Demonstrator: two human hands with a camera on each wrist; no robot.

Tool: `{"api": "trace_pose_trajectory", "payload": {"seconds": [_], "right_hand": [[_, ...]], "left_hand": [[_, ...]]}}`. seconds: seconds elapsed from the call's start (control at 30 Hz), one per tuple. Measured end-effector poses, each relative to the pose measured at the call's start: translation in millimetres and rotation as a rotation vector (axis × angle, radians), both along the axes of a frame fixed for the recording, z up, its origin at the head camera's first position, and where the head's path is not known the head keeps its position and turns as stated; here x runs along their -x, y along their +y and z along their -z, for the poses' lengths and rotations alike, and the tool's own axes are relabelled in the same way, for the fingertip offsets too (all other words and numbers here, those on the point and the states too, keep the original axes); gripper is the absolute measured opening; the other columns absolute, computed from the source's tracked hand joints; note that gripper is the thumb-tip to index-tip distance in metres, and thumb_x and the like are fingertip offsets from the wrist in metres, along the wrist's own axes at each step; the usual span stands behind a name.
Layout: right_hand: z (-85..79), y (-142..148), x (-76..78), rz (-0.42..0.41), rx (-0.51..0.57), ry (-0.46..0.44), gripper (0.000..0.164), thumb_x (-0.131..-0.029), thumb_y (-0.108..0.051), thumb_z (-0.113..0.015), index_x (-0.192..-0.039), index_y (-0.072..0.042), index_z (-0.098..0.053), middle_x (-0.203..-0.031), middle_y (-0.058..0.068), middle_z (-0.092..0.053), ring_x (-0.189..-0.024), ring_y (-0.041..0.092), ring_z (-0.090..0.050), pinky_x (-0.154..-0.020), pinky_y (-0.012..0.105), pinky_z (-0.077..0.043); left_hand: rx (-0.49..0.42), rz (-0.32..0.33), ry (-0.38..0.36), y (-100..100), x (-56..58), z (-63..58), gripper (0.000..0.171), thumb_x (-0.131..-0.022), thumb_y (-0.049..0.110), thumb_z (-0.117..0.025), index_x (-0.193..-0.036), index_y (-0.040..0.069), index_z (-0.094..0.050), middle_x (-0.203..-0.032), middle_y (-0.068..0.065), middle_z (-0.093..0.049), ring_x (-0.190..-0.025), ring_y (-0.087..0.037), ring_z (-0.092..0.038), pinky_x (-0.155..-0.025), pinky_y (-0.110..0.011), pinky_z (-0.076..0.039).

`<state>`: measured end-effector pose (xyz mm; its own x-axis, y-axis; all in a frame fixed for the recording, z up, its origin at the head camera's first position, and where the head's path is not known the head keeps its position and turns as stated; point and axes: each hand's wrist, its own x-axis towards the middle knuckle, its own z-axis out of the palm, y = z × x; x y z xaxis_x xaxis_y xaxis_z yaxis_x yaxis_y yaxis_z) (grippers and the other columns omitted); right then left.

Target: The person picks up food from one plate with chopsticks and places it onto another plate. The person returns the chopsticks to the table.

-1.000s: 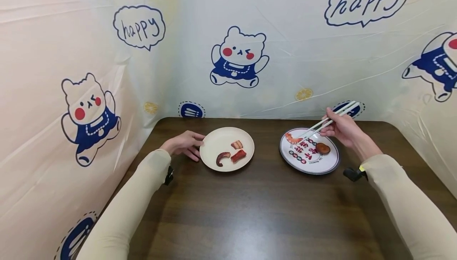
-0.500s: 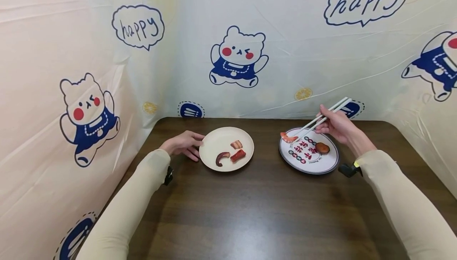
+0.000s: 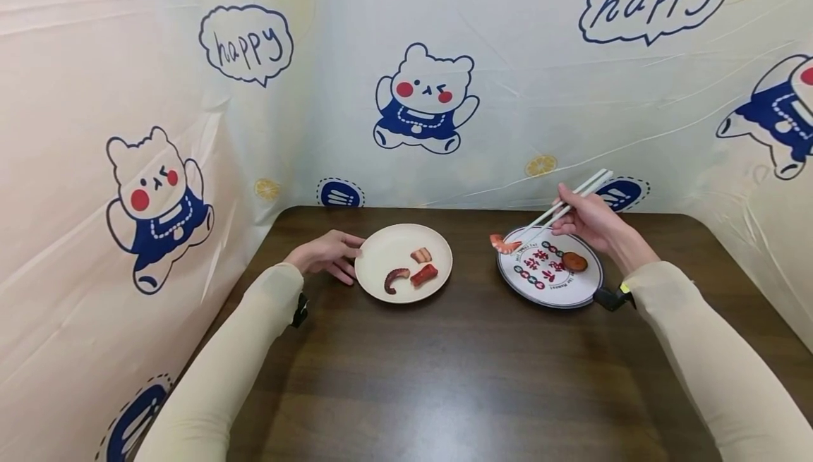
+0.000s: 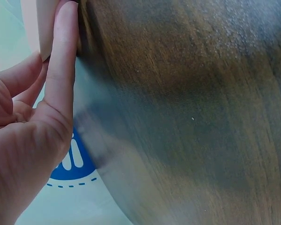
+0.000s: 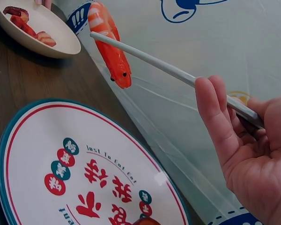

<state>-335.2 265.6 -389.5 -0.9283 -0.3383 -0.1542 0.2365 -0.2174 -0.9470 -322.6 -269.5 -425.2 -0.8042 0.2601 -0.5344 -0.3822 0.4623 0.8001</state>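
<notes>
The person's right hand (image 3: 593, 219) is reaching in over the far side of the printed plate (image 3: 562, 298), its forearm angling up from the lower right and its fingers wrapping pale chopsticks (image 5: 154, 62) in a narrow grip. The sticks are slanting down leftward from the hand, and their tips are pinching an orange shrimp (image 5: 119, 65), which is hanging by the printed plate's left edge, on the side facing the cream plate (image 3: 381, 247). The left hand (image 3: 327, 254) is leaning against the cream plate's left rim with a loose, spread grip, one finger stretching straight along the edge. The cream plate is bearing a curled tentacle piece (image 3: 392, 281), a red chunk (image 3: 424, 276) and a small striped piece (image 3: 420, 255); a brown round piece (image 3: 574, 262) is lying on the printed plate. Both plates are sitting on the dark wooden surface (image 3: 432, 377).
</notes>
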Motion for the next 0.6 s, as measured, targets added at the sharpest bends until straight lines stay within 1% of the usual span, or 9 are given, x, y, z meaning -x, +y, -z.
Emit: {"api": "trace_pose_trajectory", "payload": {"seconds": [0.13,0.23,0.6], "right_hand": [[-1.2,-6,1.3,-0.004,-0.011,0.012,0.045,-0.113,-0.035,-0.049,-0.095,0.001,-0.068,-0.073,0.013,-0.071,-0.063,0.02,-0.074,-0.068,0.033,-0.066],[-0.3,-12,2.4,-0.003,-0.016,0.009,0.045,-0.113,-0.035,-0.048,-0.093,-0.001,-0.069,-0.073,0.013,-0.071,-0.062,0.02,-0.074,-0.068,0.033,-0.066],[4.8,-32,7.0,-0.002,0.019,0.002,0.044,-0.114,-0.033,-0.048,-0.09,-0.003,-0.069,-0.073,0.014,-0.069,-0.06,0.02,-0.073,-0.066,0.033,-0.066]], "left_hand": [[0.0,-0.002,-0.006,-1,0.7,-0.9,0.053,-0.111,0.009,-0.054,-0.161,0.002,-0.04,-0.122,-0.024,-0.062,-0.083,-0.029,-0.074,-0.077,-0.047,-0.066],[-0.005,0.001,-0.006,-2,1.3,0.6,0.053,-0.111,0.009,-0.054,-0.161,0.001,-0.039,-0.12,-0.024,-0.062,-0.081,-0.028,-0.074,-0.077,-0.047,-0.067],[-0.047,0.011,0.005,-2,-0.8,1.7,0.054,-0.11,0.004,-0.052,-0.161,-0.001,-0.037,-0.111,-0.024,-0.065,-0.076,-0.027,-0.074,-0.075,-0.049,-0.067]]}}
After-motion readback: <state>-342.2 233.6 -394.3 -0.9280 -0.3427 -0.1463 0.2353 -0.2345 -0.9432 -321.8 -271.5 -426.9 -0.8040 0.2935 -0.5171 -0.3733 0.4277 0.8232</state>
